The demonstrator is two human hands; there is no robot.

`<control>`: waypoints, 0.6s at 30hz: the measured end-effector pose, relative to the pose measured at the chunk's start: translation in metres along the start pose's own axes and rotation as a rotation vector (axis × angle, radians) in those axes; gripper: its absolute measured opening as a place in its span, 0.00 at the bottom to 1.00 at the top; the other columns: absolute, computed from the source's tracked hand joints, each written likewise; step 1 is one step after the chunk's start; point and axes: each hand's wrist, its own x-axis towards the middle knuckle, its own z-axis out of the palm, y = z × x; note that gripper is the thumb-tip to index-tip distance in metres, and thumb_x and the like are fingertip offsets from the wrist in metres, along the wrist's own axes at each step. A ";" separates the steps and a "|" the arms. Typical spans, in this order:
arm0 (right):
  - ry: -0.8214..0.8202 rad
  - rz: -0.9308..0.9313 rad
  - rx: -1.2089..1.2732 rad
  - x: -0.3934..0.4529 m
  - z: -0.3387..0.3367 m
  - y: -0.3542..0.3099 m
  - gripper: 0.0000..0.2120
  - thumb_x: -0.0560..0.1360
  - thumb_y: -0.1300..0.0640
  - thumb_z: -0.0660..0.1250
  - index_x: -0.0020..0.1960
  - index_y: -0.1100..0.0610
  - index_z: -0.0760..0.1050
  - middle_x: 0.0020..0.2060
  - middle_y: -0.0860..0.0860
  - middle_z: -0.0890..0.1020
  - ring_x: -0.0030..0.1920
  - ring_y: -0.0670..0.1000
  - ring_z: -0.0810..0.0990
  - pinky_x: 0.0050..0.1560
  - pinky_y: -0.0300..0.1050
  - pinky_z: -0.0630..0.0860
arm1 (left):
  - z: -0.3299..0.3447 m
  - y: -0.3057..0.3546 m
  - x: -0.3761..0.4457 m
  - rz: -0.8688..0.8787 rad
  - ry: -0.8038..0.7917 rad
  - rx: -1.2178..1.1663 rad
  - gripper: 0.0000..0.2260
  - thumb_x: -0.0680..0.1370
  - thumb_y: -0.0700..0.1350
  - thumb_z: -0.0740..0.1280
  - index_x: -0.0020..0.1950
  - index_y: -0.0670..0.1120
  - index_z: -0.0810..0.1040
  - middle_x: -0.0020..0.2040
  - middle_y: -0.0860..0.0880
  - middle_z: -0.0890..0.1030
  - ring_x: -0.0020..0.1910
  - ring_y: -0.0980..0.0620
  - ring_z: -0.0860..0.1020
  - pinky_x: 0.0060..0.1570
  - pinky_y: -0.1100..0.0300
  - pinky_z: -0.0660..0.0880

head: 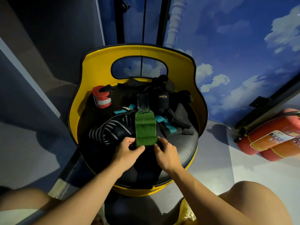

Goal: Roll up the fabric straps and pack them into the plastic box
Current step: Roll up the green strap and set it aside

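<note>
A green fabric strap (145, 127) with a black end patch lies stretched away from me on the black seat (183, 146) of a yellow chair. My left hand (128, 151) and my right hand (165, 153) pinch its near end from either side, where the strap is folded over. A black-and-grey striped strap (110, 130) lies to the left. A rolled red-and-white strap (102, 99) sits at the back left. Teal and black straps (167, 124) lie at the right. No plastic box is in view.
The yellow chair back (97, 65) curves round the seat. Two red fire extinguishers (269, 137) lie on the floor at the right. A blue sky-painted wall stands behind. My knees frame the bottom of the view.
</note>
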 end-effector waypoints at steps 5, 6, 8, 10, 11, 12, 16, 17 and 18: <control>-0.110 -0.103 -0.105 -0.010 -0.010 0.005 0.21 0.77 0.61 0.65 0.69 0.51 0.75 0.56 0.51 0.82 0.55 0.53 0.79 0.50 0.32 0.73 | -0.011 0.001 -0.008 0.053 -0.049 0.119 0.20 0.77 0.44 0.74 0.68 0.47 0.77 0.64 0.52 0.79 0.64 0.53 0.76 0.64 0.58 0.72; -0.116 -0.098 -0.128 -0.011 -0.010 0.007 0.17 0.79 0.57 0.66 0.67 0.50 0.77 0.55 0.53 0.81 0.55 0.55 0.79 0.52 0.40 0.73 | -0.014 0.002 -0.009 0.053 -0.058 0.148 0.20 0.77 0.46 0.74 0.69 0.46 0.77 0.63 0.52 0.78 0.64 0.53 0.75 0.65 0.57 0.71; -0.144 -0.058 -0.163 -0.011 -0.011 0.012 0.05 0.82 0.50 0.64 0.51 0.44 0.78 0.45 0.52 0.78 0.48 0.55 0.77 0.46 0.44 0.69 | -0.019 0.005 -0.010 0.021 -0.081 0.216 0.21 0.78 0.52 0.72 0.68 0.45 0.77 0.61 0.53 0.78 0.61 0.53 0.77 0.64 0.56 0.72; -0.120 -0.041 -0.182 -0.010 -0.012 0.013 0.15 0.83 0.46 0.61 0.37 0.44 0.68 0.36 0.49 0.71 0.40 0.53 0.71 0.41 0.44 0.63 | -0.021 0.006 -0.008 -0.006 -0.086 0.244 0.25 0.78 0.58 0.70 0.69 0.45 0.78 0.64 0.49 0.80 0.58 0.49 0.81 0.64 0.50 0.76; -0.090 -0.029 -0.167 -0.009 -0.013 0.013 0.18 0.83 0.45 0.61 0.36 0.47 0.67 0.34 0.49 0.71 0.38 0.53 0.70 0.39 0.45 0.62 | -0.021 0.007 -0.007 -0.014 -0.078 0.253 0.26 0.78 0.60 0.69 0.69 0.45 0.77 0.64 0.47 0.80 0.57 0.48 0.82 0.63 0.48 0.77; -0.064 -0.014 -0.152 -0.008 -0.012 0.012 0.19 0.83 0.43 0.61 0.36 0.51 0.69 0.33 0.51 0.72 0.37 0.54 0.71 0.38 0.46 0.63 | -0.019 0.010 -0.006 -0.010 -0.056 0.254 0.27 0.78 0.61 0.69 0.69 0.44 0.77 0.64 0.46 0.81 0.57 0.47 0.82 0.63 0.47 0.77; 0.002 0.059 -0.028 0.005 -0.007 0.009 0.22 0.81 0.41 0.64 0.49 0.60 0.80 0.42 0.54 0.83 0.45 0.55 0.81 0.44 0.49 0.76 | -0.007 0.018 0.001 0.003 0.074 0.211 0.23 0.79 0.59 0.68 0.65 0.43 0.80 0.62 0.46 0.82 0.59 0.46 0.80 0.60 0.55 0.75; 0.041 0.077 0.019 0.008 -0.006 0.007 0.20 0.80 0.41 0.65 0.53 0.60 0.79 0.45 0.52 0.83 0.47 0.53 0.81 0.45 0.47 0.75 | -0.003 0.022 0.002 0.007 0.114 0.173 0.21 0.79 0.58 0.69 0.64 0.44 0.80 0.61 0.47 0.81 0.59 0.48 0.79 0.58 0.57 0.74; 0.081 0.086 0.050 0.010 -0.006 0.004 0.19 0.79 0.42 0.67 0.57 0.58 0.78 0.46 0.50 0.81 0.47 0.51 0.79 0.45 0.43 0.73 | -0.001 0.024 0.004 -0.002 0.142 0.125 0.19 0.79 0.57 0.70 0.63 0.45 0.80 0.61 0.48 0.81 0.58 0.49 0.78 0.56 0.58 0.73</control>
